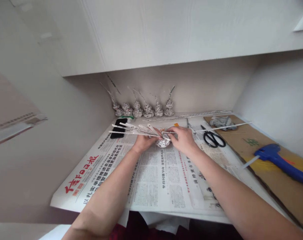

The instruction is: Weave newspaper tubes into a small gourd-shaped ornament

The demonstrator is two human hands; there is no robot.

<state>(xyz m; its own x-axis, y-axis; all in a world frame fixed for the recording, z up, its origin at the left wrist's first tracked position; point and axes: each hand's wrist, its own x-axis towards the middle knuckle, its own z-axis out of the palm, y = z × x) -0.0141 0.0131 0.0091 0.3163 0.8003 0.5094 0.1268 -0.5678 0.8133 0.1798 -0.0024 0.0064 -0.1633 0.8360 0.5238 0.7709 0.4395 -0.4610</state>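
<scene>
Between my hands sits a small round piece woven from rolled newspaper strips [163,143], low over the newspaper. Several loose paper tubes [127,126] fan out from its top toward the left. My left hand [144,142] is closed around the left side of the woven piece and the bases of these tubes. My right hand [183,138] pinches a long thin paper tube [223,127] at the piece's right side; its far end reaches out to the right. The fingers partly hide the top of the weave.
Newspaper sheets [151,186] cover the table. Several woven paper gourds [148,111] line the back wall, beside loose paper tubes [191,116]. A black phone [118,128] lies left; black scissors [214,138], cardboard [261,168], crumpled material [223,123] and a blue glue gun [279,160] lie right.
</scene>
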